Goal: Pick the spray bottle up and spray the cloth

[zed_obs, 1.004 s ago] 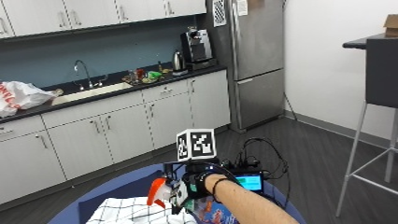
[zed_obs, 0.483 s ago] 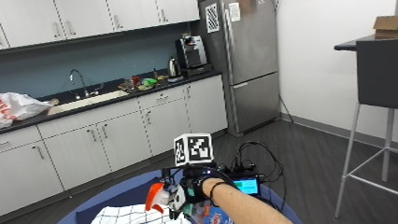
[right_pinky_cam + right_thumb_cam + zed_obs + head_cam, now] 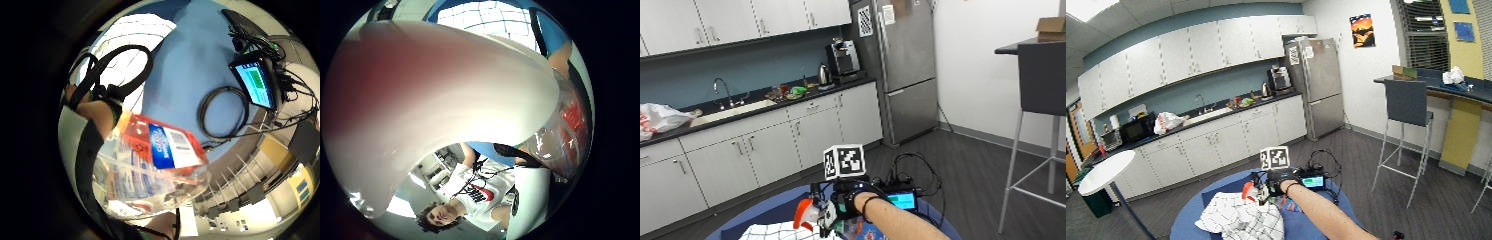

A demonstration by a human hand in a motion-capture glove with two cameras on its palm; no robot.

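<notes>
In the outside view my gloved right hand [image 3: 845, 209] grips the spray bottle [image 3: 806, 216], a clear bottle with a white and orange head, held up over the blue round table [image 3: 780, 201]. Its nozzle points toward the white checked cloth [image 3: 772, 232], which lies crumpled just beyond it. The wide outside view shows the same: hand [image 3: 1274, 184], bottle [image 3: 1250, 190], cloth [image 3: 1240, 220]. The bottle's labelled body [image 3: 156, 159] fills the little finger side palm view with fingers curled round it, and its white head [image 3: 435, 100] fills the thumb side view.
A small tablet with a lit screen [image 3: 901, 200] and a coil of black cable [image 3: 221, 111] lie on the table beside my wrist. Kitchen cabinets, a sink counter and a fridge stand behind; a tall stool [image 3: 1039, 100] is off to the right.
The outside camera has shifted, so the whole picture moved. My hand still holds the bottle above the table by the cloth, much as before.
</notes>
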